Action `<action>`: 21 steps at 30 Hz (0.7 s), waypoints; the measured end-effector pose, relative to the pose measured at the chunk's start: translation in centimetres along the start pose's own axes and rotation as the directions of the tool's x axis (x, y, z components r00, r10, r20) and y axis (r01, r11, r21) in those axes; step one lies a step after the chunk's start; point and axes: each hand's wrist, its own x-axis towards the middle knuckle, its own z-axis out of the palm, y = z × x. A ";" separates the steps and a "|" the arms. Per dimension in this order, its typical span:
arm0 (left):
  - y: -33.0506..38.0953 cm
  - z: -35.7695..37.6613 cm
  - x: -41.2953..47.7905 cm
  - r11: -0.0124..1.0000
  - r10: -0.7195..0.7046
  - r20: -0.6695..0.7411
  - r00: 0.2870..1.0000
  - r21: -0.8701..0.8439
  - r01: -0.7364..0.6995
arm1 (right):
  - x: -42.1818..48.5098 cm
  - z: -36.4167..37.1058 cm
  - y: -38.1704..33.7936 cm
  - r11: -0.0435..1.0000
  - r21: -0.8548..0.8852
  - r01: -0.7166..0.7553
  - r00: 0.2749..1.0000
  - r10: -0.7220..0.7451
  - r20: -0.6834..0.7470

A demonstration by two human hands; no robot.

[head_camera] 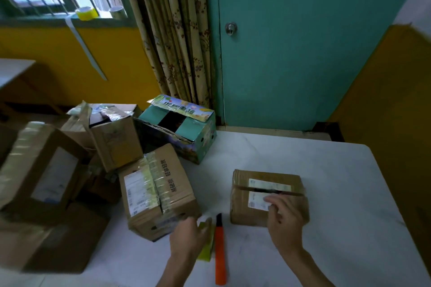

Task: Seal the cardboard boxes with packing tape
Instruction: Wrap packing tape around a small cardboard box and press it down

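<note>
A small brown cardboard box (251,212) stands on the white table (338,193), and the seam between its top flaps gapes open across a white label. My right hand (285,219) rests on the near top edge of this box with its fingers spread. To the left, my left hand (189,237) closes on a yellow-green roll of packing tape (207,248) that sits on edge on the table. An orange utility knife (220,254) lies just right of the roll. A larger box (172,184), banded with tape along its top seam, sits beside my left hand.
Several more cardboard boxes (46,170) crowd the left side. At the back a green printed box (198,137) stands with its flaps open. Two spare tape rolls (87,13) sit on the window sill. A teal door (303,53) is behind the table.
</note>
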 end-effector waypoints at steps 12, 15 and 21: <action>-1.3 1.0 -0.4 0.578 -0.267 0.440 0.857 -0.638 0.508 | -7.7 9.2 -3.7 0.485 -0.229 -0.844 0.179 0.658 0.732; -1.6 0.7 -0.8 0.441 -0.221 0.536 0.815 -0.690 0.573 | -7.8 10.1 -4.1 0.485 -0.247 -0.839 0.173 0.668 0.724; -2.5 1.5 -0.3 0.377 -0.275 0.551 0.788 -0.692 0.615 | -9.4 11.1 -3.7 0.495 -0.226 -0.839 0.218 0.687 0.693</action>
